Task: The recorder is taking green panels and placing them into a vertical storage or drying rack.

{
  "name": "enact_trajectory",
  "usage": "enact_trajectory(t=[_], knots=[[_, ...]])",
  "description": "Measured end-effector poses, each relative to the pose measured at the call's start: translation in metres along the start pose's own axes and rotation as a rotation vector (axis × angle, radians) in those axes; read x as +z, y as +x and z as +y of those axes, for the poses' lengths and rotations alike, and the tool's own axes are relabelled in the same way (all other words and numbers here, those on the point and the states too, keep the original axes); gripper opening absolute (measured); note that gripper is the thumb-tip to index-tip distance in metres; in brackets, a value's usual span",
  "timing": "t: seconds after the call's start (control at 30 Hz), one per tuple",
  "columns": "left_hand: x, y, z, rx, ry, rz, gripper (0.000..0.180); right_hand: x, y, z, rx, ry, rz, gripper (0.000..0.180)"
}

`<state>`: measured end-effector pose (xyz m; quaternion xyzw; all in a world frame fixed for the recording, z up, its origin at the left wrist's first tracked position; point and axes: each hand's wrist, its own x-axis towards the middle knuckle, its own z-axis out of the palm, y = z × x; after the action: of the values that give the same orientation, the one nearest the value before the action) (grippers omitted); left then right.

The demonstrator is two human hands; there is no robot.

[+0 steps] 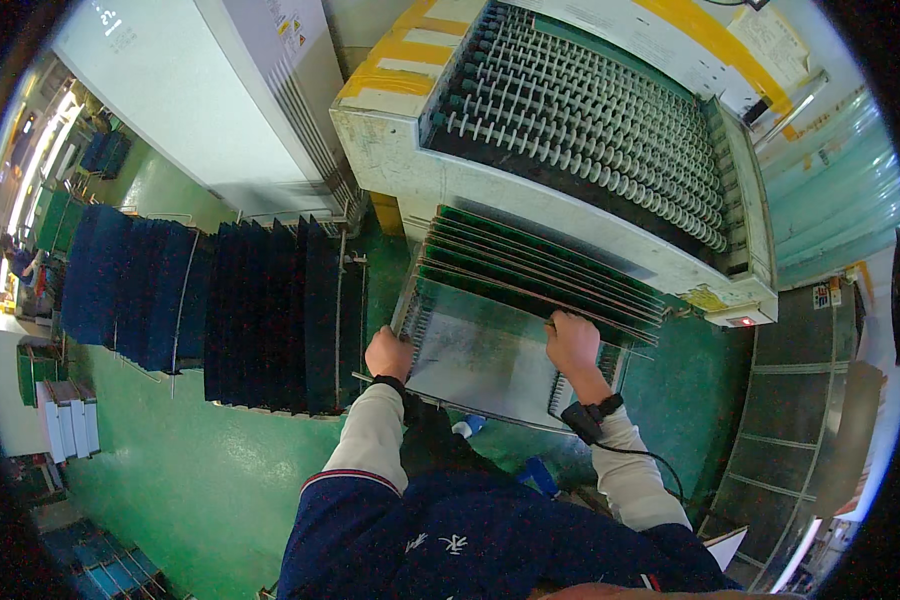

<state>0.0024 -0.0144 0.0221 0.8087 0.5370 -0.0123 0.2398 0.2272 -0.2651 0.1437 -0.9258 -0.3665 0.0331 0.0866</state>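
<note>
In front of me stands a metal rack (500,412) with coil-like slots along both sides. Several thin dark green panels (530,283) stand upright in its far part, and a pale grey surface shows in its near part. My left hand (389,355) is closed round the rack's left side rail. My right hand (574,345) is curled at the right, just in front of the nearest panel; its fingertips face away, so what they grip is hidden. A dark band with a cable circles my right wrist.
Beyond the rack is a machine (610,235) with rows of white rollers (580,120). To the left, racks of dark blue panels (260,310) stand on the green floor (220,470). A white cabinet (200,90) rises behind them. Dark framed shelving (795,400) lies at right.
</note>
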Motion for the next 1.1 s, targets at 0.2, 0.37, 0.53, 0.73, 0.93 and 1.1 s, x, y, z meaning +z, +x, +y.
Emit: enact_trajectory(t=[0.2, 0.37, 0.53, 0.73, 0.93, 1.1], knots=[[0.0006, 0.0002, -0.0008, 0.009, -0.003, 0.009, 0.032, 0.0005, 0.0001, -0.0005, 0.01, -0.015, -0.018, 0.017], [-0.002, -0.0019, -0.0009, 0.03, -0.01, 0.017, 0.032, 0.0006, -0.0008, -0.0001, 0.001, 0.004, 0.008, 0.018], [-0.0016, -0.0012, -0.0016, 0.036, 0.003, 0.01, 0.034, 0.0026, -0.0009, 0.0009, -0.011, 0.011, 0.032, 0.017], [-0.0008, 0.0001, -0.0016, 0.017, 0.003, -0.016, 0.033, 0.0014, -0.0007, 0.0001, -0.013, 0.011, 0.035, 0.017], [-0.0009, -0.0011, 0.0, 0.019, 0.009, 0.003, 0.031, 0.002, -0.0004, 0.0007, -0.015, 0.004, 0.037, 0.017], [-0.0003, -0.0014, 0.0003, 0.027, 0.009, 0.029, 0.031, 0.0023, 0.0001, 0.0011, -0.006, 0.014, 0.034, 0.017]])
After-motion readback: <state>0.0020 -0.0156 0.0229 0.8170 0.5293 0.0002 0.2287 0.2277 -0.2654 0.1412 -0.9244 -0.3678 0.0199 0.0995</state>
